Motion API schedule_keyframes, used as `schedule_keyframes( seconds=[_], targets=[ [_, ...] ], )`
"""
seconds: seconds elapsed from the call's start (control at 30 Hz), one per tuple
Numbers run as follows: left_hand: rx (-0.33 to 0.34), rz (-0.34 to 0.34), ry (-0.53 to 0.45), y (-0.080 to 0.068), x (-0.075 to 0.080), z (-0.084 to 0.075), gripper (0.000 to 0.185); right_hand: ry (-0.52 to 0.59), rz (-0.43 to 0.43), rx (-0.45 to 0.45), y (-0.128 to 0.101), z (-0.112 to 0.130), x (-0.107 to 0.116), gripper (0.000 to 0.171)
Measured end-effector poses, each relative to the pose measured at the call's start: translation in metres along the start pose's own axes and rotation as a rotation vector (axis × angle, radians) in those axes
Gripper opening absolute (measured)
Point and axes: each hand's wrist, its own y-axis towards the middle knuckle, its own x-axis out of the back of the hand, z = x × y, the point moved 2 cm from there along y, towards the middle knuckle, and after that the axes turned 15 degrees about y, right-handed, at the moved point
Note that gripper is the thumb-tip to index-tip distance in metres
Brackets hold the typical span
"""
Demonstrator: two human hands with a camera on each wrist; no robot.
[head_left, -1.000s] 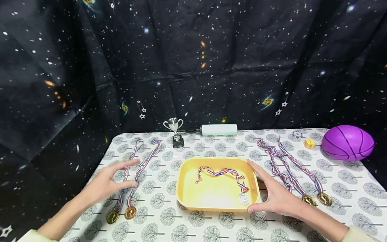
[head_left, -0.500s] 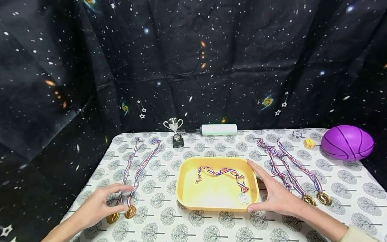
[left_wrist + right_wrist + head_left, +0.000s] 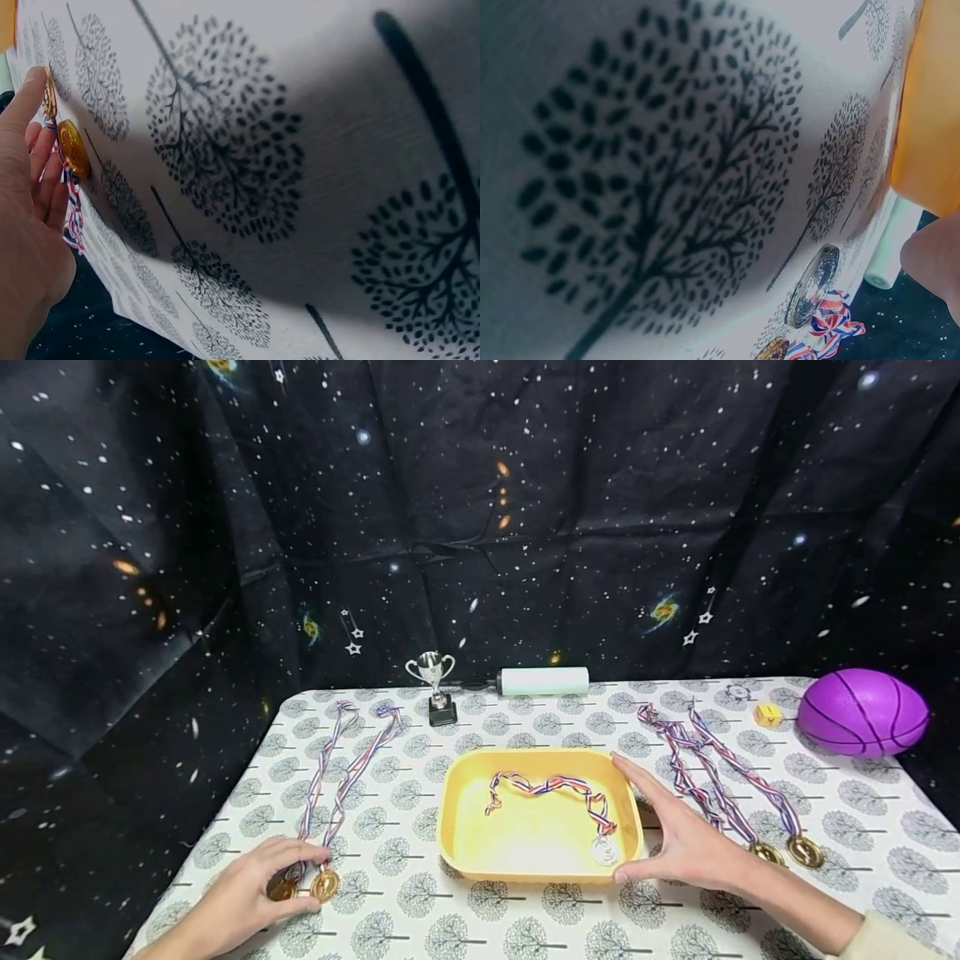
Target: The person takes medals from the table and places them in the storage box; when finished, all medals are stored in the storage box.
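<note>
Down at the near-left corner of the tree-print tablecloth (image 3: pixel 525 927), the left hand (image 3: pixel 240 897) pinches two gold medals (image 3: pixel 303 887) (ribbons running lengthwise away toward the trophy (image 3: pixel 435 687)). Right of them, the right hand (image 3: pixel 686 847) lies flat-fingered against the yellow tray (image 3: pixel 450 827), with open cloth between.

A tray (image 3: pixel 452 827) sits at the middle of the table (image 3: pixel 525 918), with one medal (image 3: pixel 604 850) and its ribbon lying in it. Left of the tray lie two medals (image 3: pixel 324 884) side by side, their ribbons running back; the left hand (image 3: pixel 243 893) rests on them at the near end. The right hand (image 3: pixel 686 847) touches the tray's right rim. Further right lie two more medals (image 3: pixel 804 851). Behind the tray stand a trophy (image 3: pixel 432 687) and a pump (image 3: pixel 543 681). A ball (image 3: pixel 862 712) rests at the far right corner, a die (image 3: pixel 767 715) just left of it.
</note>
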Motion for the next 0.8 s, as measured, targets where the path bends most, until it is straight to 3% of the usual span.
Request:
schedule_keyframes(
  seconds=[0.3, 0.8],
  targets=[
    [-0.082, -0.057, 0.128, -0.0021, -0.0028, -0.0049, 0.056, 0.014, -0.002, -0.015, 0.0001, 0.0005, -0.0002, 0.138],
    [-0.095, -0.108, 0.070, -0.0037, -0.0050, -0.0059, 0.049, -0.002, 0.004, 0.007, 0.0004, 0.0006, 0.0005, 0.137]
  ],
)
